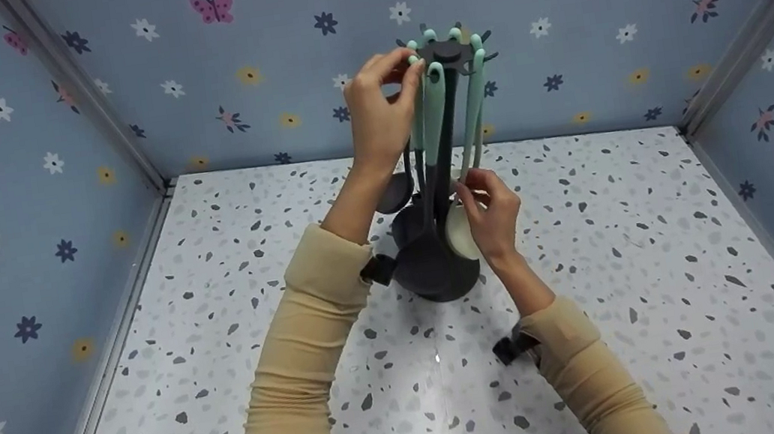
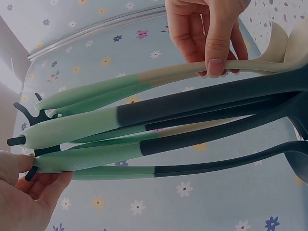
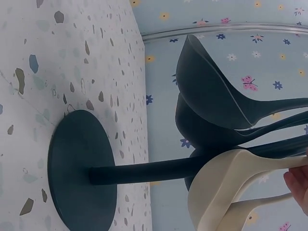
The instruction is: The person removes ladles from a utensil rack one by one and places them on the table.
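A dark utensil stand (image 3: pixel 72 168) with a round base and upright pole stands on the table. Mint-handled utensils hang round its hooked top (image 1: pixel 447 51). High on the left, my left hand (image 1: pixel 383 108) pinches the tip of one mint handle (image 2: pixel 96 160) with a dark shaft, beside its hook. Lower on the right, my right hand (image 1: pixel 494 213) pinches the cream shaft of a cream ladle (image 3: pixel 216 180), thumb in front in the left wrist view. A second cream utensil (image 3: pixel 250 209) hangs close by it. Dark ladles (image 3: pixel 207 82) hang on the other side.
The white speckled tabletop (image 1: pixel 667 268) surrounds the stand. Blue flowered panels (image 1: pixel 185 71) rise behind and on both sides, joined by grey metal edging (image 1: pixel 114 346). Black wrist straps (image 1: pixel 515 346) sit by the sleeves.
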`<state>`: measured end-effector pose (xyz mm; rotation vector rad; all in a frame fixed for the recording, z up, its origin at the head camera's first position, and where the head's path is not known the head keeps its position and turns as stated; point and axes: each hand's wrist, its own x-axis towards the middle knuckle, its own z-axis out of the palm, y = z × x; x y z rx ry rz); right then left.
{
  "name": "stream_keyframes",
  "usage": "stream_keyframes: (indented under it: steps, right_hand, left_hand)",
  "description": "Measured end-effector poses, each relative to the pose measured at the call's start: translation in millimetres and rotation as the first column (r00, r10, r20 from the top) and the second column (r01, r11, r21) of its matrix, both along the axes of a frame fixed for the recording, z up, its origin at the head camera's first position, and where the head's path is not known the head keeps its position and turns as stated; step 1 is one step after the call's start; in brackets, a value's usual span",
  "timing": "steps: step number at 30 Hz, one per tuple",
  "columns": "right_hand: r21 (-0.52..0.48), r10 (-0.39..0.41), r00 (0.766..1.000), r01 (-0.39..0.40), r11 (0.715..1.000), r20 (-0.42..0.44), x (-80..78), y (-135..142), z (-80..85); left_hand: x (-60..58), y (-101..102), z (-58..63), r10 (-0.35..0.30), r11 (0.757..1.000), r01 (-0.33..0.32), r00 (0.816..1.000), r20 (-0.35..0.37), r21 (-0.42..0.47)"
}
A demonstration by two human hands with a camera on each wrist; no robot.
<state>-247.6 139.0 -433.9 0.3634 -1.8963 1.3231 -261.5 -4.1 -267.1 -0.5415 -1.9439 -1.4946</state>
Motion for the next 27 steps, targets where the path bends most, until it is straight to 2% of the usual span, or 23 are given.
stream_keyframes:
  steps: [2, 9, 27]
  right_hand:
    - [-0.011, -0.005, 1.0, 0.005, 1.0, -0.005, 0.5, -2, 1.5]
    - [0.009, -0.029, 0.998, 0.03, 1.0, -0.06, 17.4, -12, 20.1]
    - [-0.035, 0.017, 0.997, -0.019, 0.999, -0.07, 24.2, -12, 24.4]
  left_hand:
    - [0.3, 0, 0.4, -0.003, 1.0, 0.003, 1.0, 0.007, -0.003]
    - [-0.1, -1, -1.2, 0.011, 0.999, -0.011, 1.0, -0.015, -0.047]
    - [0.0, -1, -0.3, 0.005, 1.0, -0.004, 1.0, 0.03, -0.028]
